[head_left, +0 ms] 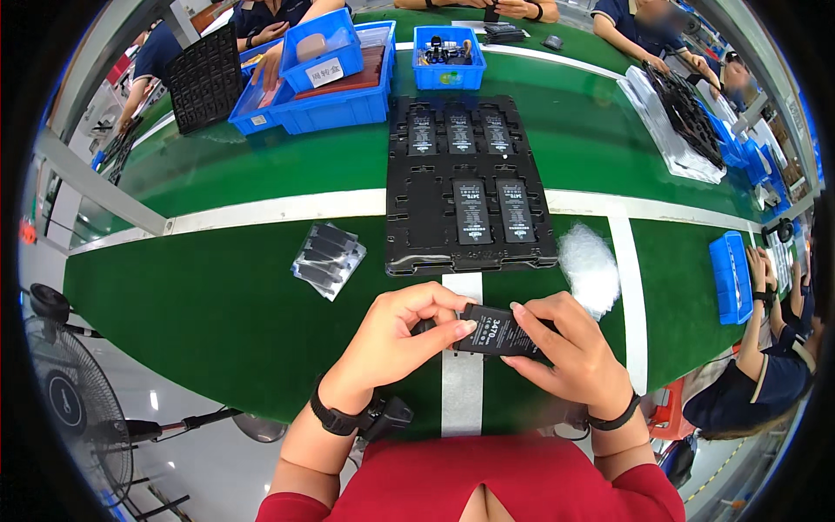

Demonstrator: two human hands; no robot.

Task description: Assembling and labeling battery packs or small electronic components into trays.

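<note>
Between my two hands is a flat black battery with white print facing up, held above the green table. My left hand pinches its left end between thumb and fingers. At the other end, my right hand grips it with the thumb below and the index finger above. Just beyond my hands lies a black moulded tray. Several similar batteries sit in its slots, three in the far row and two in the near one.
Left of the tray is a clear bag of black strips; right of it, a heap of clear plastic film. Blue bins stand at the back, one with small parts. Co-workers sit around the table. A fan stands at left.
</note>
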